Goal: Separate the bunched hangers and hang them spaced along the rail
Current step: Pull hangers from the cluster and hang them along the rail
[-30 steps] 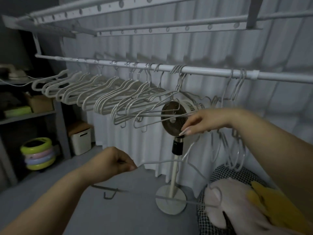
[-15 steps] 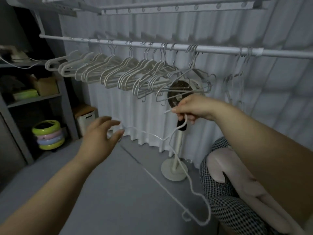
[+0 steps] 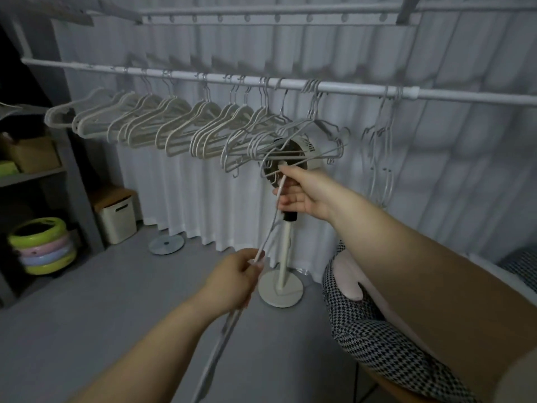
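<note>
**A:** Hangers on the rail, how many?

**B:** Too overlapped to count. One long row, plus one tight bunch at three o'clock of it.

**A:** Any off the rail?

**B:** One hanger, slanting from one o'clock to seven, below the row.

**A:** Hands?

**B:** Two. The right hand grips its upper end and the left hand pinches lower down.

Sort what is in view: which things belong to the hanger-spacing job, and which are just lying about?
Job in hand:
- rail
- spread hangers hanging on it
- tight bunch near its right end
- loose hanger, gripped by the left hand and the right hand

Lying about:
- standing fan
- white bin
- stacked coloured rings
- cardboard box
- checked cushion
</note>
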`<state>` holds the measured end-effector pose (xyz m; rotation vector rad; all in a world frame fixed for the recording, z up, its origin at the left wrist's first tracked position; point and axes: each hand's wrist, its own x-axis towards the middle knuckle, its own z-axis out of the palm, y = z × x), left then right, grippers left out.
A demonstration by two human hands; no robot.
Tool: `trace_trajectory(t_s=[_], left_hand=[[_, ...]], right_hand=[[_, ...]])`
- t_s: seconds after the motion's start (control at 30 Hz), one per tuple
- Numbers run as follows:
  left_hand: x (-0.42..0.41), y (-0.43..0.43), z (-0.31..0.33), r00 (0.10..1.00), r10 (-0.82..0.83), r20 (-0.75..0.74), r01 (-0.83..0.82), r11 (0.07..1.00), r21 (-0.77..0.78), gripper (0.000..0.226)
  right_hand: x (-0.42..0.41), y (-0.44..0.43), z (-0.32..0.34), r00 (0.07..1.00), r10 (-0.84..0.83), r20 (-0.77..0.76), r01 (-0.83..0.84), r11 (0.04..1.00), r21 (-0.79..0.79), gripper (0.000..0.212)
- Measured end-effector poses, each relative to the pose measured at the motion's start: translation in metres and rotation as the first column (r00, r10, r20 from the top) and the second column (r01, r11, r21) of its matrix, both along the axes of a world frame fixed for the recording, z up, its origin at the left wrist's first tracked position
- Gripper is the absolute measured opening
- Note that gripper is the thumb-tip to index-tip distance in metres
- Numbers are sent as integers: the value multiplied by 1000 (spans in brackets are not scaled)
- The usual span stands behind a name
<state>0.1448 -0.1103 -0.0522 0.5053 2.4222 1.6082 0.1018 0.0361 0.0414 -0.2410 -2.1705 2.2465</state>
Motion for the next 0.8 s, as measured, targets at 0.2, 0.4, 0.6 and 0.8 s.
trace_trajectory(t_s=[0.2,0.4,0.6,0.8], left_hand=[[-24,5,8,998,63,-8,-62,995,79,17],[-60,35,24,999,20,-43,-15,995,95,17],[-116,71,52,995,28,-98,-18,994,104,18],[-168,127,90,989,-11,-150,39,983,182,26]], right_hand=[[-10,25,4,997,-61,-48,74,924,376,14],[-38,76,12,962,-145,-231,268,656,705,25],[-82,142,37,939,-114,-323,341,205,918,40],[-131,210,70,855,-81,-513,503,-115,857,58]])
